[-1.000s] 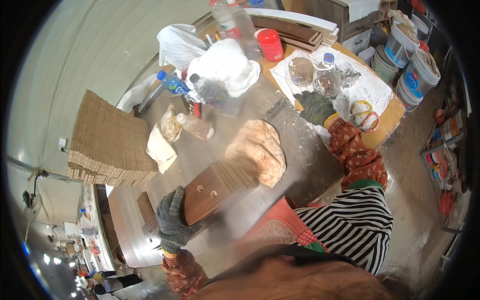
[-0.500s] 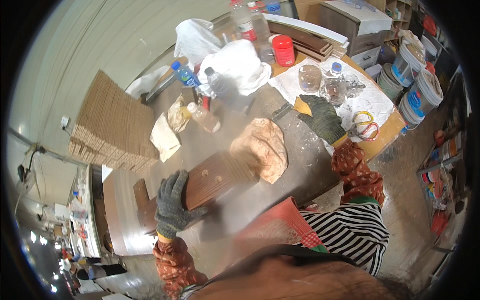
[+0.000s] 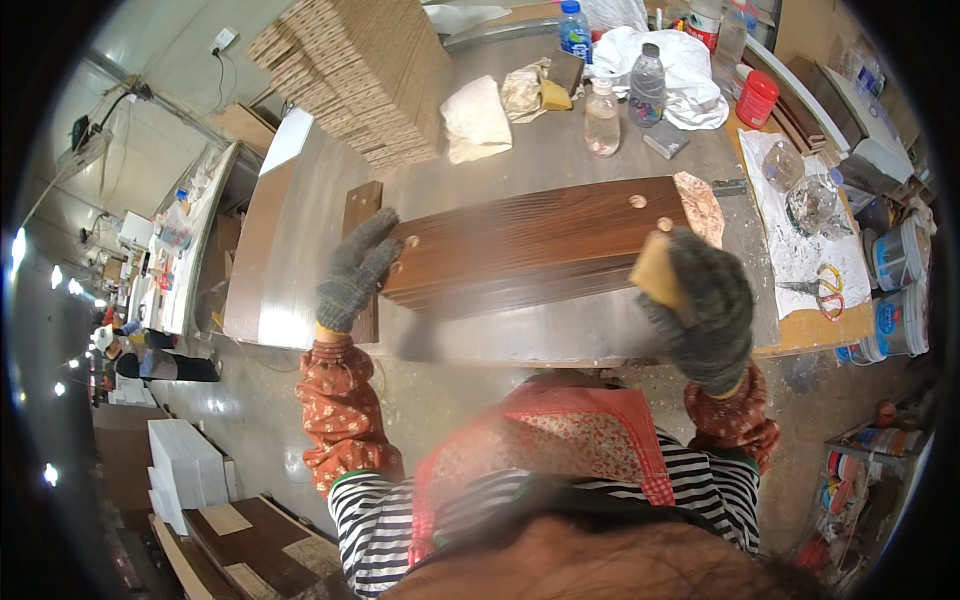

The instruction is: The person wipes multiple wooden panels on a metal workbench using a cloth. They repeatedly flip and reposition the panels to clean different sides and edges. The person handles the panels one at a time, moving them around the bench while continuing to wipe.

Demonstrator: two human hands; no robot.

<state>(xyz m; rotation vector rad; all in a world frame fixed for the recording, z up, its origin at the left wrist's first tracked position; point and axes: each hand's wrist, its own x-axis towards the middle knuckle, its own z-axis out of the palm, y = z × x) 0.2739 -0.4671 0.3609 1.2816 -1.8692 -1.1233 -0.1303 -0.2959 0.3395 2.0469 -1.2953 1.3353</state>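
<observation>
Across the metal-topped table lies a long dark brown wooden board (image 3: 530,235), with round pale-rimmed spots or holes near both ends. At its left end is my left hand (image 3: 357,275) in a grey knit glove, the fingers stretched along the end and holding it. Beneath this end, a narrow brown wooden strip (image 3: 362,205) lies crosswise. My right hand (image 3: 708,310), in a dark glove and slightly blurred, is closed on a yellow sponge-like pad (image 3: 655,268) at the board's right end. Partly hidden behind that end is a stained tan cloth (image 3: 700,200).
A tall stack of board strips (image 3: 350,80) stands far left. Behind the board are a cream cloth (image 3: 475,120), a clear bottle (image 3: 602,125), a dark-capped bottle (image 3: 647,85) and a red jar (image 3: 757,100). Scissors (image 3: 828,290) lie on white paper at right; buckets (image 3: 900,270) stand beyond.
My right hand has come from the table's right side to the board with the yellow pad. The board now lies more level across the view, its right end over the tan cloth. My head view has shifted.
</observation>
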